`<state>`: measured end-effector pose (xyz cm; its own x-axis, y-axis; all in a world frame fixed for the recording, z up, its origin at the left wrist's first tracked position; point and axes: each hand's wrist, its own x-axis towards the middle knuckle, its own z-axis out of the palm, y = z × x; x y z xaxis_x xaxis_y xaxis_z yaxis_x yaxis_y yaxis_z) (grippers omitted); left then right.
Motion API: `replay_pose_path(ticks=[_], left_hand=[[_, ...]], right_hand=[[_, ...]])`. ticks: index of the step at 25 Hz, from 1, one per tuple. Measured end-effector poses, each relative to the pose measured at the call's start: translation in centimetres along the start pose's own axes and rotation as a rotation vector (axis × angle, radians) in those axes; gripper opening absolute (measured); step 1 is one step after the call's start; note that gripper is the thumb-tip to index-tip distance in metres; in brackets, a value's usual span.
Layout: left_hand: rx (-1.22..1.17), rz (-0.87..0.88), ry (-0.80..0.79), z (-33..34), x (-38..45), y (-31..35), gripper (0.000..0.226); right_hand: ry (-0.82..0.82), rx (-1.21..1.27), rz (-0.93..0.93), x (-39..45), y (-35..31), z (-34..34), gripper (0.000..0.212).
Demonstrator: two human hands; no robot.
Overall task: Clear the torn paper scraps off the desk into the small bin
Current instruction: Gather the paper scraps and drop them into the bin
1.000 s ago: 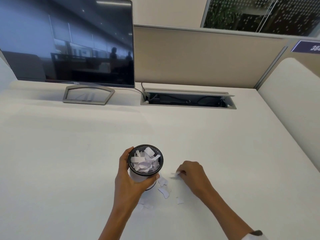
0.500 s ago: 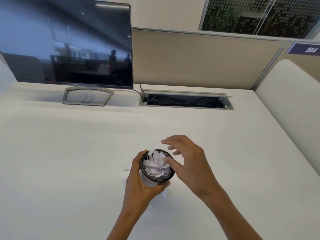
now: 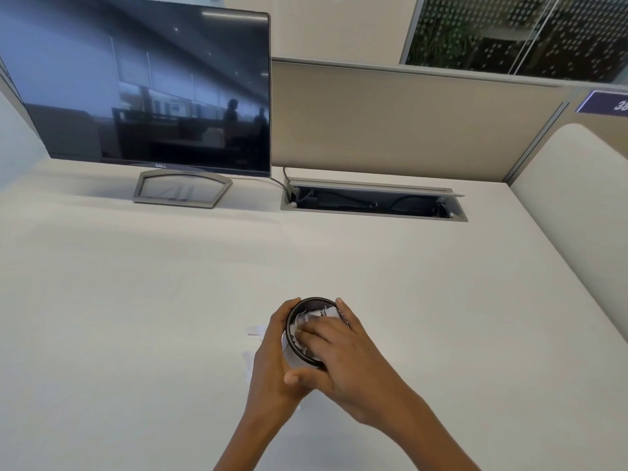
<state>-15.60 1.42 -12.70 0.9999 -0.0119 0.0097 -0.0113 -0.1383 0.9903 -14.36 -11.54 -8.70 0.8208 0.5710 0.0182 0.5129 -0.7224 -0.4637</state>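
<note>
A small black mesh bin (image 3: 314, 304) stuffed with white paper scraps (image 3: 303, 319) stands near the front middle of the white desk (image 3: 136, 300). My left hand (image 3: 272, 365) grips the bin from its left side, thumb curled round the near wall. My right hand (image 3: 343, 355) lies over the bin's mouth, its fingers pressing down on the paper inside. A few loose scraps (image 3: 255, 330) lie on the desk just left of the bin, partly hidden behind my left hand.
A dark monitor (image 3: 146, 86) on a grey stand (image 3: 181, 190) sits at the back left. An open cable tray (image 3: 372, 203) is sunk into the desk at the back. A beige partition (image 3: 407, 124) closes the far edge, and a white divider (image 3: 574, 205) rises on the right.
My right hand left the desk beside the bin, rose over it, and now presses into the bin's mouth. The bin with my left hand shifted slightly to the right.
</note>
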Motion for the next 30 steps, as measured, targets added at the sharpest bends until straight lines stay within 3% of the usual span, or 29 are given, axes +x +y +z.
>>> replay_pose_path(ticks=[3,5,6,8,10,11,13,16,20,22,26,28,30], left_hand=[[0.008,0.007,0.071,-1.1,0.6,-0.2,0.084],[-0.011,0.016,0.175,-2.5,1.1,-0.4,0.088],[-0.015,0.016,0.231,-3.4,1.3,-0.6,0.089],[-0.038,0.006,0.332,-5.0,1.7,-0.9,0.09],[-0.064,-0.008,0.402,-6.3,1.9,-1.3,0.091],[-0.073,-0.012,0.424,-6.7,1.9,-1.5,0.091],[-0.086,-0.014,0.448,-7.2,1.8,-1.6,0.09],[-0.092,-0.015,0.451,-7.2,1.7,-1.7,0.09],[-0.091,-0.008,0.435,-7.0,1.5,-1.4,0.09],[-0.087,-0.009,0.432,-7.0,1.3,-1.3,0.09],[-0.05,-0.012,0.386,-6.7,1.3,-1.1,0.09],[-0.005,-0.005,0.329,-6.3,1.1,-1.0,0.089],[0.053,0.013,0.268,-5.7,1.0,-0.8,0.09]], right_hand=[[0.291,0.415,0.07,0.0,1.1,-1.1,0.05],[0.526,0.415,0.138,-0.2,2.7,-1.6,0.026],[0.55,0.402,0.228,-0.3,3.5,-1.4,0.02],[0.384,0.389,0.473,-0.5,4.7,0.0,0.031],[0.067,0.277,0.64,-0.8,5.0,2.7,0.064],[-0.073,0.217,0.659,-1.0,4.7,4.3,0.08],[-0.184,0.153,0.599,-0.6,3.2,7.1,0.098],[-0.184,0.106,0.466,0.9,0.7,10.0,0.093],[-0.034,0.053,0.357,2.3,-0.2,11.2,0.034],[0.003,0.1,0.379,2.4,0.7,11.1,0.017],[0.064,0.248,0.523,2.1,3.5,8.8,0.013],[0.16,0.485,0.636,1.9,4.4,6.3,0.007],[0.314,0.662,0.632,2.0,4.6,3.2,0.013]])
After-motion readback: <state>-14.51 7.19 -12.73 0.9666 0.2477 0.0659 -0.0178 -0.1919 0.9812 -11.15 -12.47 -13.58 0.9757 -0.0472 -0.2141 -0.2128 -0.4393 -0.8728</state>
